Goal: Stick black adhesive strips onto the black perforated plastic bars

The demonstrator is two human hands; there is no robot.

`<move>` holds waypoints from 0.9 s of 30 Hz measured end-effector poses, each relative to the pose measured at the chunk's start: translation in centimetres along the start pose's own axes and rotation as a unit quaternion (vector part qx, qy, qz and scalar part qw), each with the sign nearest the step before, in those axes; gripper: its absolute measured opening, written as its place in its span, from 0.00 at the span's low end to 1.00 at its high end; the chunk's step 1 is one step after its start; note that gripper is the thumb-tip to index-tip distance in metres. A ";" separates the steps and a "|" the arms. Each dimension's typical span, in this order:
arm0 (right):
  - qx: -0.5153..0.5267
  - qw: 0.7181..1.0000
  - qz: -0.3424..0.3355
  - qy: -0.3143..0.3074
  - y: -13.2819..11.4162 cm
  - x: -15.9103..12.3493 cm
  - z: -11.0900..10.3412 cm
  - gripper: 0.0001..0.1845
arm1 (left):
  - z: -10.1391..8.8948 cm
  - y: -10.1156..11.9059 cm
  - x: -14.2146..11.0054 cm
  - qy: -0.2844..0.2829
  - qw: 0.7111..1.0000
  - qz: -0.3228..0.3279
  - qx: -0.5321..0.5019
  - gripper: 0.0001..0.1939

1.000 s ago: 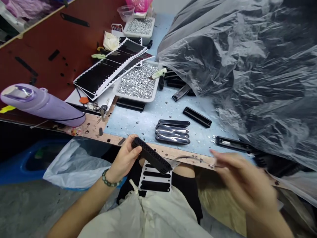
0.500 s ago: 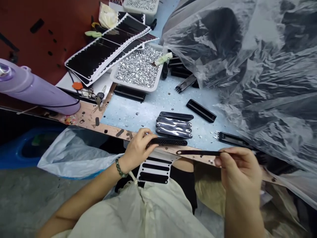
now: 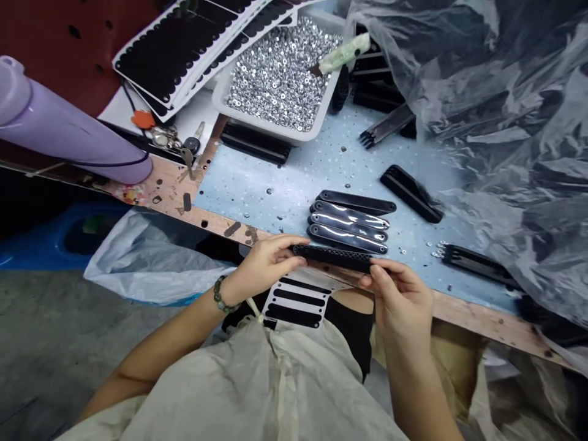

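My left hand [image 3: 264, 266] and my right hand [image 3: 399, 300] each pinch one end of a long black perforated strip [image 3: 333, 256], held level over the near table edge. The left fingers close on its left end, the right fingers on its right end. Just beyond it, three glossy black strips [image 3: 349, 220] lie side by side on the blue mat [image 3: 257, 193]. A white sheet with black oblong stickers [image 3: 296, 300] rests on my lap under the strip.
A white tray of small silver washers [image 3: 280, 79] stands at the back, with sticker sheets [image 3: 184, 49] to its left. A purple bottle [image 3: 68, 131] lies at far left beside keys [image 3: 177, 141]. Crumpled clear plastic over black parts [image 3: 496, 104] fills the right. Loose black strips [image 3: 411, 193] lie on the mat.
My right hand has brought its thin black piece left to the perforated strip and now grips the strip's right end. The view has shifted closer to the table.
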State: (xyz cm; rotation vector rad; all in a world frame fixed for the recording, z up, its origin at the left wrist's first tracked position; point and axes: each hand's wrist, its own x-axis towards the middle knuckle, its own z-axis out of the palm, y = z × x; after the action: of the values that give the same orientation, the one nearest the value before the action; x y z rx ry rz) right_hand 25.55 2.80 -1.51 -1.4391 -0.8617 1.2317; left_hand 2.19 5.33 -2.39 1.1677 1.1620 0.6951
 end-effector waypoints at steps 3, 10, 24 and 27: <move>-0.015 1.000 -0.002 0.006 0.2 0.1 0.2 0.07 | 0.0 0.1 0.0 -0.002 1.000 -0.002 -0.007 0.19; -0.073 0.997 -0.011 0.003 0.6 0.3 0.1 0.10 | 0.0 0.0 0.0 -0.003 1.000 0.000 -0.027 0.19; -0.082 0.996 -0.025 -0.038 -0.5 0.5 0.1 0.08 | -0.1 0.3 0.2 -0.009 1.000 0.027 -0.007 0.16; -0.042 0.998 -0.037 -0.010 -1.1 0.6 0.2 0.07 | -0.2 0.3 0.2 -0.008 1.000 0.026 0.008 0.16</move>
State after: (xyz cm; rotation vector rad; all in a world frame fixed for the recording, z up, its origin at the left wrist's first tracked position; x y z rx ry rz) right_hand 25.60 3.66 -0.57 -1.4498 -0.9820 1.1688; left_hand 2.07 5.64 -2.14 1.2184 1.1298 0.7161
